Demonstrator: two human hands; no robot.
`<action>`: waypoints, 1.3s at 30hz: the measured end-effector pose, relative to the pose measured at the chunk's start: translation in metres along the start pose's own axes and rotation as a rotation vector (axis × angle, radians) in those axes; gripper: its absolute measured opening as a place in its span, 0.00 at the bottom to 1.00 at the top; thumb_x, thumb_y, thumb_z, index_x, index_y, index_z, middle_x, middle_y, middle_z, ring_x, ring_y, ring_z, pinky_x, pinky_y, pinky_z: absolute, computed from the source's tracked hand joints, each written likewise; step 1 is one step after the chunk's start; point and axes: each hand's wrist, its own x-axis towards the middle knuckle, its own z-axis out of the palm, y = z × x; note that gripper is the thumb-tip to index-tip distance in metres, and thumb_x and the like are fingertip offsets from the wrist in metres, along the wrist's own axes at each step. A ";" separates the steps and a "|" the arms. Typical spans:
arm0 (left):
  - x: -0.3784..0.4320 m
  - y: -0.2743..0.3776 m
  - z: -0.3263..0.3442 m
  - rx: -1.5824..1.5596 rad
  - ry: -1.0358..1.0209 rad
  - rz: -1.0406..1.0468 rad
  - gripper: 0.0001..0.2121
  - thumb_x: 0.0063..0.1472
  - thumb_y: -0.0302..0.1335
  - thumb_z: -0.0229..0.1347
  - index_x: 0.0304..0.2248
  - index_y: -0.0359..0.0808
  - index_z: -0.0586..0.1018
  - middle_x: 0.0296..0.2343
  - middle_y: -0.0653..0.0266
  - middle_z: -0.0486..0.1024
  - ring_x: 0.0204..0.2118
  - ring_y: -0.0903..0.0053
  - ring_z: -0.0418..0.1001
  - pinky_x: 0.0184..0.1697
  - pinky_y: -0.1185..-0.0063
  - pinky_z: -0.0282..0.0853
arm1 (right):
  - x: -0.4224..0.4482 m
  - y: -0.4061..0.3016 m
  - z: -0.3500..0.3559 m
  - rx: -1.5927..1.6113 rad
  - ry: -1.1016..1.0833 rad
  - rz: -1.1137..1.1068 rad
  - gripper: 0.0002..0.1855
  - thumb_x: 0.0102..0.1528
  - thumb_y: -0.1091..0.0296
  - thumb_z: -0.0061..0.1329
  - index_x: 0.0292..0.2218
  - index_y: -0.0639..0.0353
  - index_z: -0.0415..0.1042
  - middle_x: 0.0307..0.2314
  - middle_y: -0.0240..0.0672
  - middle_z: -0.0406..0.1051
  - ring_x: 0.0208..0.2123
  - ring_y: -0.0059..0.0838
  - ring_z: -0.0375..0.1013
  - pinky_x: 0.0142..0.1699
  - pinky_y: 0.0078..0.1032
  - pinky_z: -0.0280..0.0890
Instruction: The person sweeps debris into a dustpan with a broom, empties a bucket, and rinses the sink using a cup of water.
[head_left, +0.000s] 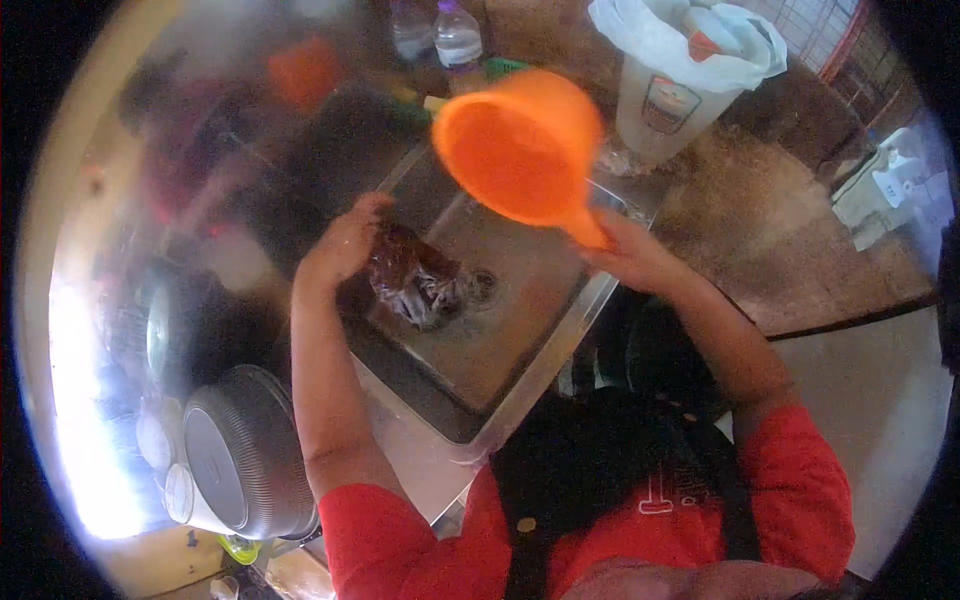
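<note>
Over the steel sink (495, 360), my left hand (341, 244) grips a clear plastic bag with dark brown contents (409, 274). The bag hangs near the drain (482, 285), and what fills it is too blurred to name. My right hand (630, 251) is closed around the handle of an orange plastic dipper (517, 150). Its open mouth faces me, tilted, above the far right part of the sink. Whether it holds any water cannot be made out.
A bin lined with a white plastic bag (675, 90) stands on the brown counter (757, 225) at far right. Two plastic bottles with purple caps (457, 37) are behind the sink. At left, a grey ribbed basin (244, 450) leans on its side beside white containers (180, 491).
</note>
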 end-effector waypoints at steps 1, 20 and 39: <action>-0.003 -0.013 0.003 -0.002 -0.007 -0.001 0.10 0.52 0.28 0.44 0.34 0.36 0.69 0.31 0.55 0.69 0.33 0.68 0.68 0.36 0.76 0.62 | -0.024 0.008 -0.010 0.290 -0.051 0.220 0.20 0.44 0.66 0.45 0.39 0.61 0.58 0.30 0.37 0.64 0.28 0.29 0.66 0.32 0.23 0.62; -0.025 -0.059 0.268 0.094 -0.337 -0.078 0.18 0.49 0.27 0.44 0.43 0.36 0.62 0.40 0.51 0.61 0.43 0.57 0.59 0.44 0.69 0.55 | -0.394 0.348 0.050 0.801 0.183 1.400 0.10 0.47 0.64 0.40 0.30 0.60 0.63 0.19 0.35 0.63 0.16 0.29 0.63 0.19 0.28 0.59; 0.037 -0.056 0.302 0.461 -0.468 -0.052 0.24 0.51 0.38 0.45 0.42 0.27 0.62 0.39 0.46 0.63 0.41 0.57 0.62 0.44 0.67 0.56 | -0.451 0.403 0.102 1.310 0.294 1.359 0.16 0.50 0.57 0.37 0.34 0.61 0.61 0.21 0.37 0.64 0.19 0.29 0.65 0.23 0.27 0.62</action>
